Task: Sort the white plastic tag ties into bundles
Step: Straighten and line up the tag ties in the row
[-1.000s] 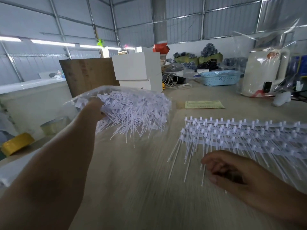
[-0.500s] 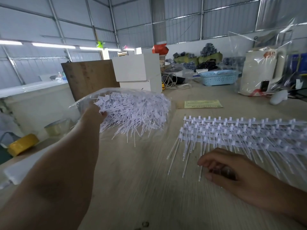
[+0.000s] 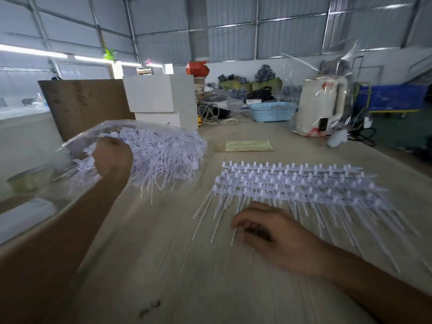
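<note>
A broad beige wooden worktable (image 3: 163,265) with a fine grain stands in a hall walled in grey corrugated metal. Across its middle lie rows of white plastic tag ties (image 3: 292,183), thin stems fanned toward the person. Left of those rows, the left hand (image 3: 112,157) grips a clear crinkled plastic bag (image 3: 149,155) stuffed with loose ties (a bristling heap). At the rows' near edge the right hand (image 3: 268,232) rests, fingers curled around a few stems. Behind the rows sit a yellow paper slip (image 3: 249,145) and a pale blue perforated basket (image 3: 271,111).
</note>
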`<state>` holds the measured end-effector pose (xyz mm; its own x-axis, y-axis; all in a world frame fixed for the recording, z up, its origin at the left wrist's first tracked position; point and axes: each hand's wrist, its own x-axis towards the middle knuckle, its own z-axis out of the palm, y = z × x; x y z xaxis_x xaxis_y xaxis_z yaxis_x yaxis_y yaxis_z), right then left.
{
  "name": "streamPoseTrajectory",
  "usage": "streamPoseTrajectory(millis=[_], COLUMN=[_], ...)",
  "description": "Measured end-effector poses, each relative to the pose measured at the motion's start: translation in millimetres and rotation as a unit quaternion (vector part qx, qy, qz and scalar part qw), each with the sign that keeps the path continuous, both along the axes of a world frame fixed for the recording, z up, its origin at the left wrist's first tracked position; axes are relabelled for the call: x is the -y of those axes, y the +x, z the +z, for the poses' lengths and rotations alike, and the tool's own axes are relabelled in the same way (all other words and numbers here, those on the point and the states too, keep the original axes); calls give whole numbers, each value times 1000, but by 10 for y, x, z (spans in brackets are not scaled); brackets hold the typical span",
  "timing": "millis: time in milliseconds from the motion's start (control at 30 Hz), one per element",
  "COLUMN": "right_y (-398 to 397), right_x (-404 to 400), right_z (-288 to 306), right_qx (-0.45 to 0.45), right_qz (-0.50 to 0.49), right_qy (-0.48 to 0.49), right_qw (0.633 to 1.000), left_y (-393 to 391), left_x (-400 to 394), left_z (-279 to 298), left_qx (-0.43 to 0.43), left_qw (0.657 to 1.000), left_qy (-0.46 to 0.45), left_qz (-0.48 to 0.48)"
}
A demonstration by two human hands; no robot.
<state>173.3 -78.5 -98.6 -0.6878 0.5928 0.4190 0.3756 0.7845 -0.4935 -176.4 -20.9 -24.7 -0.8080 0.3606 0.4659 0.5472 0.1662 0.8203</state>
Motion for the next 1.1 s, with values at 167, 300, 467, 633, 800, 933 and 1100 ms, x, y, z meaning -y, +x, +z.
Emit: streamPoseTrajectory(millis=[167, 300, 467, 633, 800, 933, 1100], right_y=[-17, 108, 562, 909, 838, 930, 932], right_x=[53, -55, -413, -666, -684, -675, -658], right_z=[79, 219, 263, 159, 153, 171, 225], right_qx=[-12, -46, 21, 196, 145, 103, 87], right_qz=[18, -46, -268, -373, -356, -333, -293], right_qy=[44, 92, 134, 21, 8, -21, -34], right_qw=[999, 994, 954, 907, 923, 937, 952], left_y=[553, 1054, 1372, 1420, 1399, 1326, 1229], left_x=[162, 79, -107, -134, -162, -198, -166], left_z=[11, -67, -549, -783, -750, -728, -740], left_qx=[-267, -428, -358, -311, -268, -201, -129], left_qw=[947, 846, 838, 859, 877, 882, 890], left_qy=[112, -135, -308, -323, -329, -335, -284], left_qz=[-141, -287, -274, -249, -227, -265, -332])
